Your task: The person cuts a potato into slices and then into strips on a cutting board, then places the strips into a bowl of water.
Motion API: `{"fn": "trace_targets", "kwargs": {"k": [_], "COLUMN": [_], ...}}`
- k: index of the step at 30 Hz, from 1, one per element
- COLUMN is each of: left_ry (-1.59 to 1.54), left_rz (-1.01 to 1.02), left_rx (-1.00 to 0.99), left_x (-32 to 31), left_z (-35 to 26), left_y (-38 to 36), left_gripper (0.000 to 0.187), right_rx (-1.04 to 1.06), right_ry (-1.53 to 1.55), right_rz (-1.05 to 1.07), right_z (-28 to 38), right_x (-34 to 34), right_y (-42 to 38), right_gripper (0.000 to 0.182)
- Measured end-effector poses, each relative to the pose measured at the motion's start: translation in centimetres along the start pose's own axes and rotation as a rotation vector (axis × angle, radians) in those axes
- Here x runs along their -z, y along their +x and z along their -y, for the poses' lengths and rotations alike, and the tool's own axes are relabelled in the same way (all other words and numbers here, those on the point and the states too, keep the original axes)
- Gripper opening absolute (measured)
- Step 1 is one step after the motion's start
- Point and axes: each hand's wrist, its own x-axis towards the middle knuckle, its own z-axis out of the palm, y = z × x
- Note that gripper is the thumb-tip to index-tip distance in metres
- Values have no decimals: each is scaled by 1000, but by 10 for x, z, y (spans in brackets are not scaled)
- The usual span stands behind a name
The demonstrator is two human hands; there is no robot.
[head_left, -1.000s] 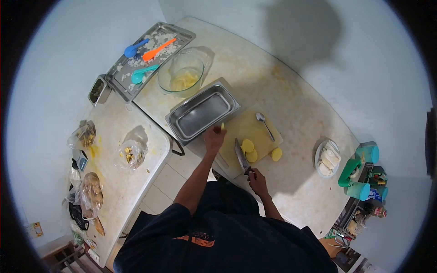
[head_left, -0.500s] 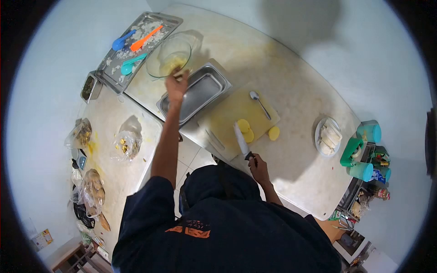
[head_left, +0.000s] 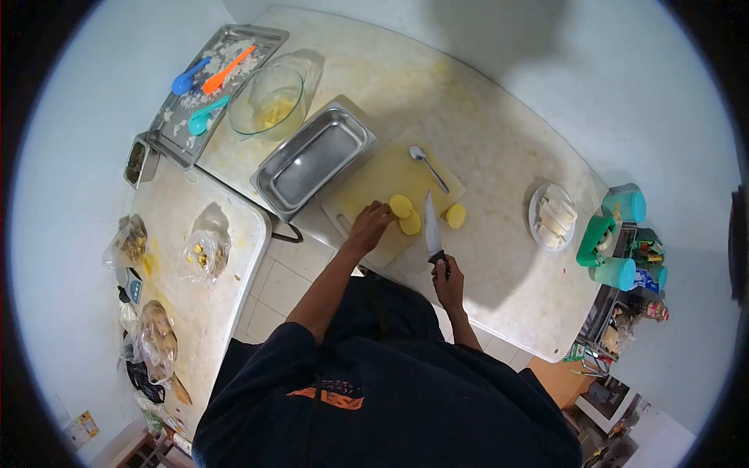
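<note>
My right hand (head_left: pixel 448 282) grips the black handle of a kitchen knife (head_left: pixel 432 226), its blade pointing away from me over the cutting board (head_left: pixel 374 175). My left hand (head_left: pixel 371 225) is at the board with fingers bent together, fingertips against the left edge of a yellow peeled potato piece (head_left: pixel 401 206). A second potato piece (head_left: pixel 410 224) lies against the first. Right of the blade is another potato piece (head_left: pixel 456 215) at the board's edge. A metal spoon (head_left: pixel 429 168) rests on the board.
Left of the board stands a deep steel pan (head_left: pixel 312 160), then a glass bowl (head_left: pixel 268 101) with yellow pieces. Behind are a tray (head_left: pixel 168 132) with white bits and several plastic spoons. A plate (head_left: pixel 537 222) of white pieces sits right. Bagged food (head_left: pixel 207 253) lies on the left table.
My left hand has come back from the glass bowl to the potato pieces on the board. The knife has swung away from the pieces, its tip now pointing more straight ahead.
</note>
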Motion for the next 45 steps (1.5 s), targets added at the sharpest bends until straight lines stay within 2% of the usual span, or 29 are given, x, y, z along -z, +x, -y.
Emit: {"fn": "trace_targets", "kwargs": {"k": [2,5,8,11,14,17,20,23,26,29,32,38,41,44,45], "left_ry": [-39,-142,-171,-154,-255,-256,-248,-159,-138,-80,-128,-65,-178,-491,-363], "left_rz": [-122,-150,-205,-297,-267,-251,-260,-270,-330,-307,-411,-485,-469,-345,-389], "left_rx": [-64,-53,72,274,334,364,367,366,377,366,290,195,309,592,486], "left_x": [2,19,33,15,14,11,-6,-6,-9,-13,-27,-29,-32,-21,-23], "left_z": [9,10,1,4,-6,-15,-5,-10,-13,-10,0,1,4,-3,-3], "left_y": [-19,-43,-52,-56,-49,-41,-36,-36,-36,-37,-39,-39,-37,-32,-33], "left_gripper": [28,33,27,29,31,29,24,24,17,18,16,26,10,8,7], "right_rx": [9,31,103,165,292,350,266,312,240,204,214,227,203,363,366], "right_ry": [-17,6,-80,-189,-178,-294,-391,-478,-542,-630,-625,-743,-765,-870,-872], "right_rz": [7,31,54,76,66,121,177,148,219,282,290,277,285,238,233], "right_z": [0,0,19,42,40,46,54,46,46,52,60,59,65,58,58], "right_x": [-2,-9,-14,-20,-32,-41,-51,-65,-73,-76,-74,-81,-84,-83,-82], "right_y": [-1,-2,-4,-4,4,8,11,13,13,14,12,18,19,17,17], "right_gripper": [33,31,27,27,30,32,33,34,34,34,33,26,26,21,21]}}
